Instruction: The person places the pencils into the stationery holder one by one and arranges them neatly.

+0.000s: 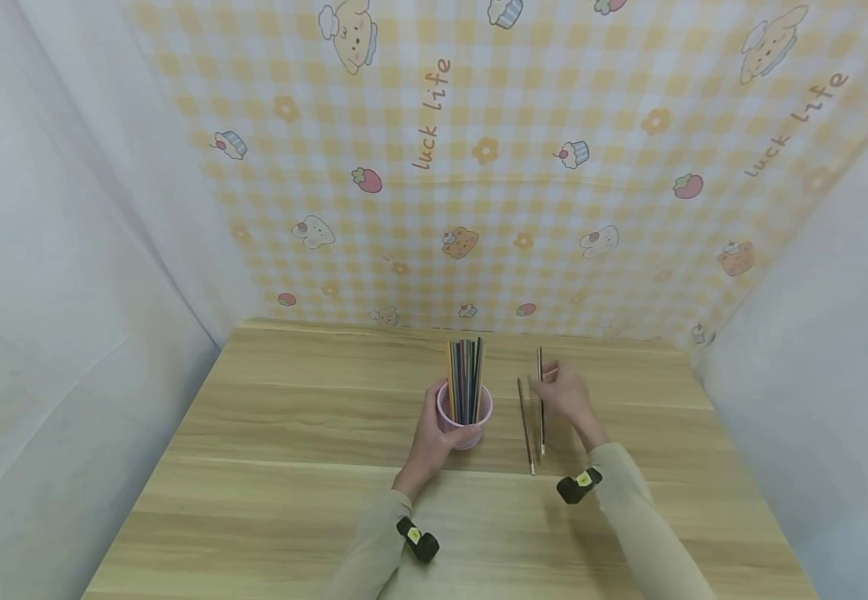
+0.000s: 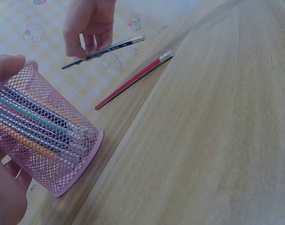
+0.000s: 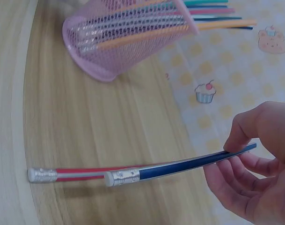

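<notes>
A pink mesh pencil cup (image 1: 466,437) stands upright on the table, filled with several coloured pencils (image 1: 466,379). My left hand (image 1: 434,435) grips the cup around its side, the thumb across the front. Right of the cup, my right hand (image 1: 565,393) pinches a dark blue pencil (image 3: 179,165) between thumb and fingers. That pencil has a white eraser in a silver ferrule, and in the left wrist view it is lifted off the table. A red pencil (image 2: 133,82) with a white eraser lies on the table between the cup and the blue pencil.
The wooden table (image 1: 276,500) ends at a yellow checked cloth backdrop (image 1: 404,208) printed with cartoon figures. White sheets (image 1: 67,292) hang at both sides. A small black camera (image 1: 419,540) is strapped on each wrist.
</notes>
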{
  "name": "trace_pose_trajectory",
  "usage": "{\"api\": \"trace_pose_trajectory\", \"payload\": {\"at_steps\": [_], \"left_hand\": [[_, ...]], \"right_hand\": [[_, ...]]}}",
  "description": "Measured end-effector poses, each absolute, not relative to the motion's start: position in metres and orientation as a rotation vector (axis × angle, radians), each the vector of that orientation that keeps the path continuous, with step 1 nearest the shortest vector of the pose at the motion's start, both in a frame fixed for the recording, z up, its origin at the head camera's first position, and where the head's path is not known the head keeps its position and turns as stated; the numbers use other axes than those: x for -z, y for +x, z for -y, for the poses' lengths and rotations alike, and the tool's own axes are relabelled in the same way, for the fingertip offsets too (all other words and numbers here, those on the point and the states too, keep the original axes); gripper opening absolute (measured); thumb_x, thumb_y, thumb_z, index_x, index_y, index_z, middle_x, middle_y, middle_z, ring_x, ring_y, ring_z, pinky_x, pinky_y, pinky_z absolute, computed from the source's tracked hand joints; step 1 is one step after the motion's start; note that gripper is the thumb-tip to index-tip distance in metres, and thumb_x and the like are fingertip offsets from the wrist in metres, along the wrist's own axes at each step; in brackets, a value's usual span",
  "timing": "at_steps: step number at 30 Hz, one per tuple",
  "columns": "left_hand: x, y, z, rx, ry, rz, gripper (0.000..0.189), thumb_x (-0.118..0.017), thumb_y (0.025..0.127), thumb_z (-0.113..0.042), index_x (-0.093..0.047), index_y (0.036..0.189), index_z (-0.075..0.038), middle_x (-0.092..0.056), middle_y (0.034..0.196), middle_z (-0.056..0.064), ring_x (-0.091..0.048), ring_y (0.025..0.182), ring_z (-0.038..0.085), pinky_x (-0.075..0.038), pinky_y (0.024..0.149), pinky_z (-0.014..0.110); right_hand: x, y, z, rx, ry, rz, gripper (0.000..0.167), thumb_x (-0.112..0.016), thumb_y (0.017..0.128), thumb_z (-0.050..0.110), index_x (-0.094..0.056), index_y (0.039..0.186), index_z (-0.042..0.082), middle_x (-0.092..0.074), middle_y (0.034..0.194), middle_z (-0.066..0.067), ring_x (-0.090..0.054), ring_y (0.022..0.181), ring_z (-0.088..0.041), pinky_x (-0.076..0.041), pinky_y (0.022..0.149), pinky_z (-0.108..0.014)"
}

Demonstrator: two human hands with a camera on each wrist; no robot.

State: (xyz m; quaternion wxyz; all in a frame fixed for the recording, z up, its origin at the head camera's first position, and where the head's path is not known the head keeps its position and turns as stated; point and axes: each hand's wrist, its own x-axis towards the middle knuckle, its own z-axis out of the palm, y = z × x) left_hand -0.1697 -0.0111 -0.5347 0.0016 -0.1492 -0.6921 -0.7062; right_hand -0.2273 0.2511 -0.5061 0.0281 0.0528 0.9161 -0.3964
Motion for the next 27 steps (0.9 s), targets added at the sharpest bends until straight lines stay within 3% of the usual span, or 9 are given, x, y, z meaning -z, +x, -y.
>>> {"api": "trace_pose_trajectory", "payload": {"at_steps": [5, 13, 19, 27], "left_hand": [[0.536, -0.17, 0.011, 2.201, -0.471, 2.194, 0.088, -0.08, 0.08, 0.0, -0.028, 0.151, 0.009, -0.042, 0.151, 0.029, -0.044, 0.137, 0.046, -0.032, 0.119, 0.061], [0.57, -0.184, 0.004, 2.186, -0.436, 2.179, 0.094, -0.082, 0.078, -0.002, -0.027, 0.155, -0.001, -0.041, 0.154, 0.024, -0.042, 0.14, 0.043, -0.03, 0.121, 0.06], [0.575, -0.184, 0.005, 2.203, -0.419, 2.162, 0.092, -0.085, 0.078, -0.009, -0.032, 0.154, -0.011, -0.044, 0.154, 0.015, -0.044, 0.14, 0.035, -0.031, 0.122, 0.054], [0.576, -0.185, 0.005, 2.203, -0.426, 2.174, 0.093, -0.085, 0.077, -0.007, -0.032, 0.154, -0.009, -0.043, 0.155, 0.016, -0.044, 0.14, 0.036, -0.032, 0.122, 0.056]], "right_hand": [[0.496, -0.225, -0.245, 1.335, 0.109, -2.884, 0.04, -0.066, 0.092, 0.013, -0.052, 0.125, -0.006, -0.064, 0.111, -0.027, -0.07, 0.086, -0.032, -0.06, 0.063, -0.031], [0.48, -0.22, -0.236, 1.464, 0.109, -2.896, 0.043, -0.062, 0.092, 0.013, -0.049, 0.13, -0.004, -0.059, 0.114, -0.022, -0.065, 0.1, -0.035, -0.06, 0.07, -0.028], [0.466, -0.214, -0.226, 1.589, 0.115, -2.918, 0.042, -0.062, 0.091, 0.009, -0.049, 0.129, -0.002, -0.059, 0.113, -0.017, -0.062, 0.093, -0.027, -0.056, 0.069, -0.024], [0.446, -0.206, -0.21, 1.813, 0.041, -2.897, 0.037, -0.06, 0.087, 0.0, -0.05, 0.122, -0.002, -0.058, 0.105, -0.013, -0.061, 0.084, -0.018, -0.056, 0.066, -0.018]]}}
